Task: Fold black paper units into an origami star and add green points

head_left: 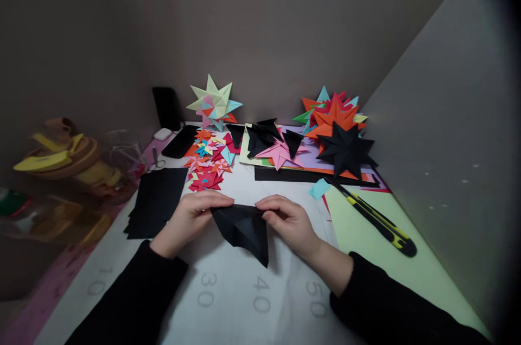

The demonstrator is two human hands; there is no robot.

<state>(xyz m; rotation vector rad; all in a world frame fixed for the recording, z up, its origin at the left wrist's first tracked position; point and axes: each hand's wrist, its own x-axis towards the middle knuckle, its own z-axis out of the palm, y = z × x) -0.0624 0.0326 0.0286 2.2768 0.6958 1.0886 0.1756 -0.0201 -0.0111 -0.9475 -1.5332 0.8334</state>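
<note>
From where I stand, I see a smooth black folded paper with sharp, angular points [244, 225], held by two hands above a white sheet printed with grey numbers [232, 301]. The left hand [191, 217] is almost closed and pinches its upper left corner; the right hand [291, 223] pinches the upper right one with thumb and fingers. Near the left hand lies a stack of flat, matt black paper squares [157, 204]. Farther back are small, many-coloured paper stars [207, 178] and a large, spiky black paper star [345, 149]. At right, a slim yellow-and-black cutter knife [378, 223] rests upon pale green paper [382, 261]
</note>
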